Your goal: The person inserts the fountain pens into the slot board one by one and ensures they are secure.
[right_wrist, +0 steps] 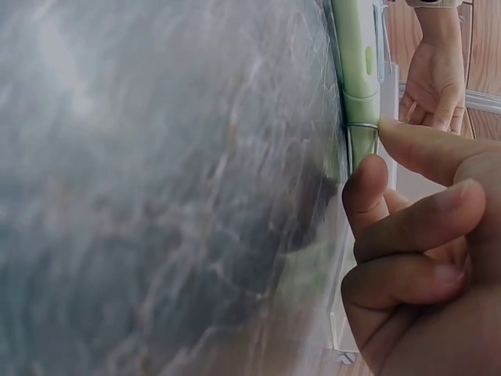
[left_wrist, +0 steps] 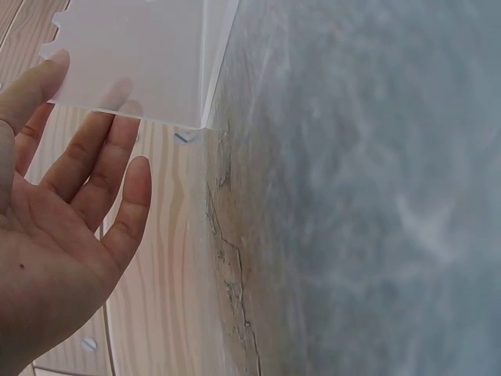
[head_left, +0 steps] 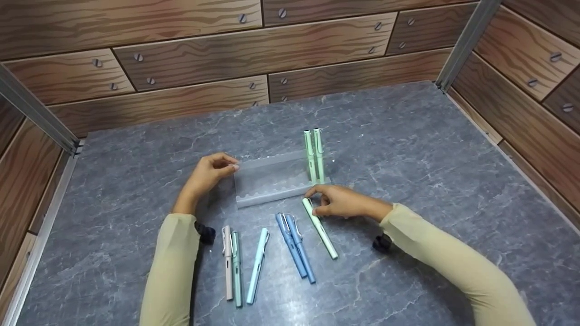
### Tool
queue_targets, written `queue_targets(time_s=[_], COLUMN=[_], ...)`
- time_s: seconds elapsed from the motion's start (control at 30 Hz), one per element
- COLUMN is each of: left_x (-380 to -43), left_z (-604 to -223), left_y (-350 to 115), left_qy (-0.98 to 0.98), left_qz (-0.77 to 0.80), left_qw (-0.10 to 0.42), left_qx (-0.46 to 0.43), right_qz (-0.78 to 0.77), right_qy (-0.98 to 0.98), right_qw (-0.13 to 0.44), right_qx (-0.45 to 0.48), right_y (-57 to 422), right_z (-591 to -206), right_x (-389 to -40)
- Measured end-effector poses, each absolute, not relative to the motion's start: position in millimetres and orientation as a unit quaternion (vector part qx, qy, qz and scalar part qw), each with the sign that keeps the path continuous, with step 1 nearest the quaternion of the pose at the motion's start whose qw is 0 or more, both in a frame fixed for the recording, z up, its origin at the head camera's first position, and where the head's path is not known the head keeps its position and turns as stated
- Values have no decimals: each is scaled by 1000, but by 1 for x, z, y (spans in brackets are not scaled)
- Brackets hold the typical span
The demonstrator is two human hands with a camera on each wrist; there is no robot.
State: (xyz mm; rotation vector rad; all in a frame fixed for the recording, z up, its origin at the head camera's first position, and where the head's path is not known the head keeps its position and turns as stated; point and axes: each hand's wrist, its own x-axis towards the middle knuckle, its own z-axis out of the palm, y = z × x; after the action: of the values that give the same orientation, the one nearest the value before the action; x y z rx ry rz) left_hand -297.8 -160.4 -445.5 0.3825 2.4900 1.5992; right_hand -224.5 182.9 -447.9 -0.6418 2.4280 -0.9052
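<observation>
A clear plastic pen stand (head_left: 272, 174) with a notched front ledge stands mid-table. My left hand (head_left: 210, 174) pinches its left edge, thumb in front and fingers behind; the left wrist view shows the fingers through the clear panel (left_wrist: 149, 63). Two light green pens (head_left: 318, 156) lean side by side at the stand's right end. My right hand (head_left: 340, 200) is at the upper end of another light green pen (head_left: 324, 235) lying on the table. Seen from the right wrist, thumb and index finger pinch this pen (right_wrist: 360, 70) near its clip end, other fingers curled.
Nearer the front lie two blue pens (head_left: 294, 246), a light turquoise pen (head_left: 258, 267), a dark green pen (head_left: 237, 271) and a greyish-pink pen (head_left: 227, 267). Wood-patterned walls (head_left: 253, 50) enclose the grey marbled table (head_left: 408, 149) at the back and sides.
</observation>
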Motion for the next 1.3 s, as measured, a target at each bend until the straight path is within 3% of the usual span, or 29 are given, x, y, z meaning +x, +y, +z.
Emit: queue_targets(time_s=[1.3], left_x=[-296], left_z=[-444], left_y=[-161], left_qy=[827], left_qz=[541], left_qw=[73], left_qx=[132], right_qz=[-325], right_qy=[892], right_qw=[226], right_qx=[-217], right_y=[159], right_z=[-445], right_x=[-216])
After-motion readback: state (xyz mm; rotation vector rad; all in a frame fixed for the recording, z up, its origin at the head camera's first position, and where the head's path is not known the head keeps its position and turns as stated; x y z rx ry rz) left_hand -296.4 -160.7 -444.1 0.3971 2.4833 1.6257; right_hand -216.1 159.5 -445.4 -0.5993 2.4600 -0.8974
